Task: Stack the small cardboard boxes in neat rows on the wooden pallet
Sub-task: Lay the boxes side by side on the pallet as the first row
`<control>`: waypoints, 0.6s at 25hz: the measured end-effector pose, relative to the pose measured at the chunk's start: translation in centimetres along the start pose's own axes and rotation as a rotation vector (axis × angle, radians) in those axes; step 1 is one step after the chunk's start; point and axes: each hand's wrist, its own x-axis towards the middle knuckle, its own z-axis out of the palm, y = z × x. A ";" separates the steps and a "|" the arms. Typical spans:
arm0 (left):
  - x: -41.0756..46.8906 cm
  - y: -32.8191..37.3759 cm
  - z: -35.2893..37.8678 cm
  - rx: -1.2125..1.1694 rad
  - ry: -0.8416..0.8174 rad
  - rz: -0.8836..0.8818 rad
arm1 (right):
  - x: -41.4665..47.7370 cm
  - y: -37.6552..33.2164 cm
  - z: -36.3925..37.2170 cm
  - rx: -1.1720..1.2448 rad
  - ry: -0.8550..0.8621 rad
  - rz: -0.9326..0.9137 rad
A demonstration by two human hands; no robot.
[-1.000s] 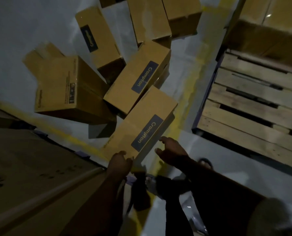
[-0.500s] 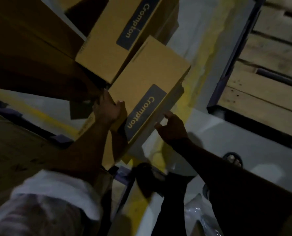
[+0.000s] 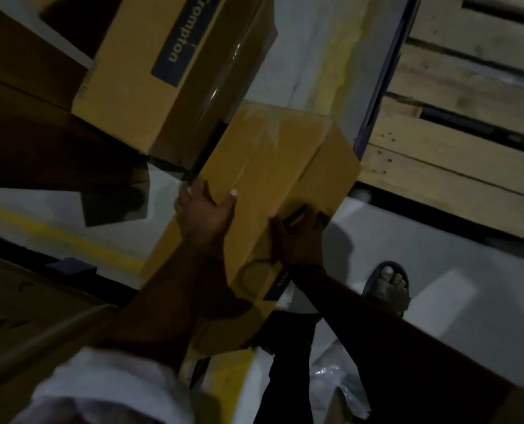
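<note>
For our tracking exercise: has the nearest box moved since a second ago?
Yes. The held box has rolled taped-side up and swung away from the Crompton box, toward the pallet.

The floor (image 3: 423, 258) is smooth pale grey, dim in this light. A worn yellow painted line (image 3: 337, 50) runs along it beside the wooden pallet (image 3: 456, 166), which sits flat on the floor at the right, a dark blue strip edging its side. A second yellow line (image 3: 71, 240) crosses at the left. A Crompton-labelled box (image 3: 150, 96) rests among darker cartons (image 3: 25, 123) heaped at the upper left; how they meet the floor I cannot tell. A sandalled foot (image 3: 389, 286) stands near the pallet, and crumpled clear plastic (image 3: 331, 390) lies close by.
</note>
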 end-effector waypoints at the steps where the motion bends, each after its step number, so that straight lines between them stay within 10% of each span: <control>1: 1.5 -0.5 -0.7 0.010 -0.065 -0.069 | 0.3 0.3 0.4 -0.009 0.012 -0.015; 5: 5.4 -3.5 -1.9 -0.048 -0.313 -0.149 | 0.3 -0.1 1.7 -0.031 0.098 -0.056; 15: -2.3 -2.7 -5.5 -0.025 -0.280 0.038 | -5.2 4.3 -1.4 0.118 0.253 -0.185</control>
